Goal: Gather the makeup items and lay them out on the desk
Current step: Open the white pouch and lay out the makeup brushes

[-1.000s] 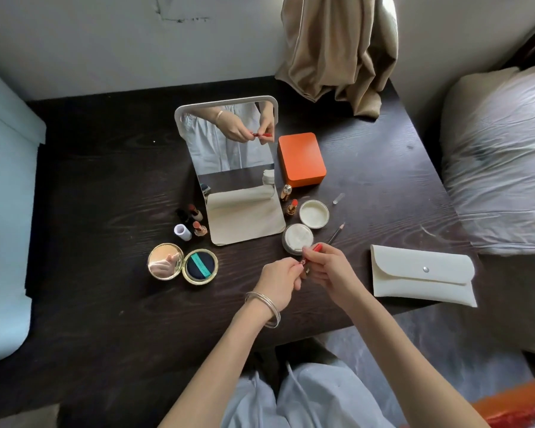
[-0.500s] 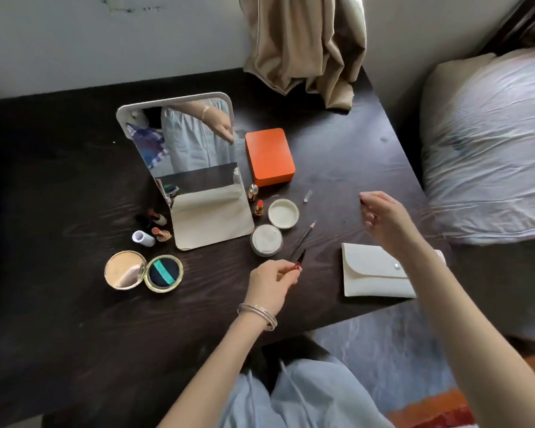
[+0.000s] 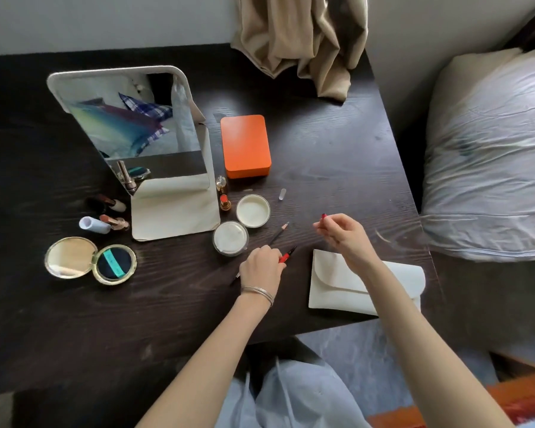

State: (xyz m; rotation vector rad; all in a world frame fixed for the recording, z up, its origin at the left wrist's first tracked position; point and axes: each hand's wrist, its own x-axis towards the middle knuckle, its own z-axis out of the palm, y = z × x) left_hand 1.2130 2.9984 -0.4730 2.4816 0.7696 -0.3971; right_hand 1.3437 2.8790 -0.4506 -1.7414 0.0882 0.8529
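My left hand point(image 3: 261, 264) pinches a red liner pen point(image 3: 288, 255) with a black tip, low over the dark desk point(image 3: 337, 156). My right hand point(image 3: 342, 233) pinches the pen's small red cap point(image 3: 324, 216) above the white pouch point(image 3: 337, 282). A grey pencil point(image 3: 279, 234) lies beside the pen. An open cream jar point(image 3: 230, 237) and its lid point(image 3: 253, 210) sit just left of my hands. Lipsticks point(image 3: 223, 197) stand by the mirror point(image 3: 142, 128), and others point(image 3: 108, 217) lie to its left. An open gold compact point(image 3: 90, 261) lies at the left.
An orange box point(image 3: 245, 146) sits behind the jar. A small clear cap point(image 3: 282, 194) lies near the lid. A beige curtain point(image 3: 300, 35) hangs onto the desk's back. A bed with a pillow point(image 3: 491, 149) borders the desk's right edge.
My hands pulled apart, taking the cap off the pen. The right hand swung out to the right and has come back partway with the cap. The left hand stays with the pen.
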